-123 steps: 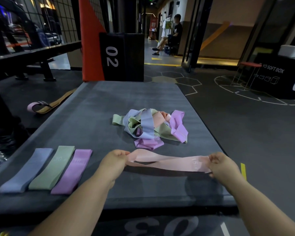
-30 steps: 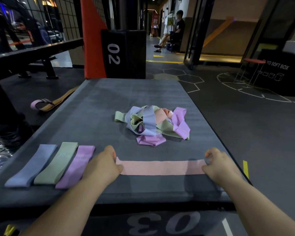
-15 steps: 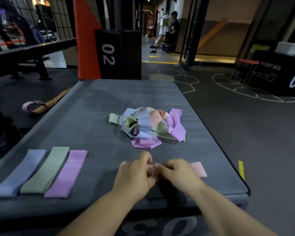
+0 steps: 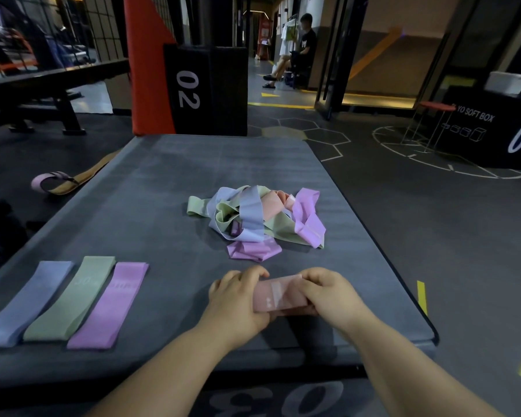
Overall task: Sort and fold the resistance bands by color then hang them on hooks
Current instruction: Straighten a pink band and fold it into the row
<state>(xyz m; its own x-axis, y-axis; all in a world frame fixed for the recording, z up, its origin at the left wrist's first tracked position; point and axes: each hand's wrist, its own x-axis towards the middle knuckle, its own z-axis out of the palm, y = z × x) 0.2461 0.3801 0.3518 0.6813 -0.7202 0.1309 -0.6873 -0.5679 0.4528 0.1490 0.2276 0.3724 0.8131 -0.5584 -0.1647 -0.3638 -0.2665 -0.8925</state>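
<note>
A folded pink band (image 4: 278,294) sits near the front edge of the grey soft box (image 4: 151,206). My left hand (image 4: 236,299) grips its left end and my right hand (image 4: 328,293) grips its right end. Behind them lies a tangled pile of bands (image 4: 259,219) in green, blue, pink and purple. At the front left, three folded bands lie side by side: a blue band (image 4: 27,302), a green band (image 4: 71,297) and a purple band (image 4: 110,303).
A black box marked 02 (image 4: 205,88) and an orange pad (image 4: 146,64) stand behind the grey box. A tan strap with a purple loop (image 4: 60,182) lies on the floor at left. Another black box (image 4: 494,127) stands at right. A person (image 4: 295,49) sits far back.
The pink band was stretched out flat between my hands; my hands came together and folded it into a short stack held at both ends.
</note>
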